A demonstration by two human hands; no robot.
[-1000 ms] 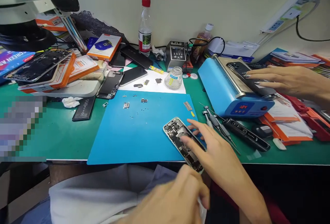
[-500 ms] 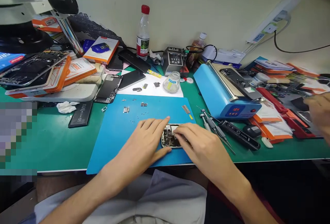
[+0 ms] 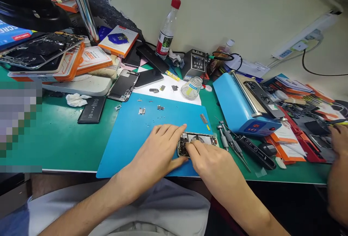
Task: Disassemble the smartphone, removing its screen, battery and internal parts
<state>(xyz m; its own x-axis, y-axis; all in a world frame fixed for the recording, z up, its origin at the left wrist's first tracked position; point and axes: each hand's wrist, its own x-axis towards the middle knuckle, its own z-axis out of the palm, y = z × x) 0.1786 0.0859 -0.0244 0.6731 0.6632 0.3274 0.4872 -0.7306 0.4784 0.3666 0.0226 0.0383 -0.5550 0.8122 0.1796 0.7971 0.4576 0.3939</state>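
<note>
An opened phone (image 3: 202, 140) with its insides showing lies on the blue mat (image 3: 127, 141) near the front edge of the table. My left hand (image 3: 159, 150) covers the phone's left end, fingers together over it and thumb against its near edge. My right hand (image 3: 208, 161) comes in from the right with its fingertips bunched on the phone's inside near the left end. What they pinch is hidden. Small metal parts (image 3: 141, 111) and screws lie scattered on the mat beyond my hands.
Screwdrivers (image 3: 231, 143) and a black pen-like tool (image 3: 257, 150) lie right of the mat, beside a blue heating machine (image 3: 239, 111). A glass jar (image 3: 191, 87), bottle (image 3: 168, 29), phone screens and orange boxes crowd the back. Another person's hand (image 3: 338, 140) works at the right edge.
My left hand came up onto the mat and took the phone's left end. The phone was turned from slanting to lying crosswise. The other person's hand left the blue machine and moved right.
</note>
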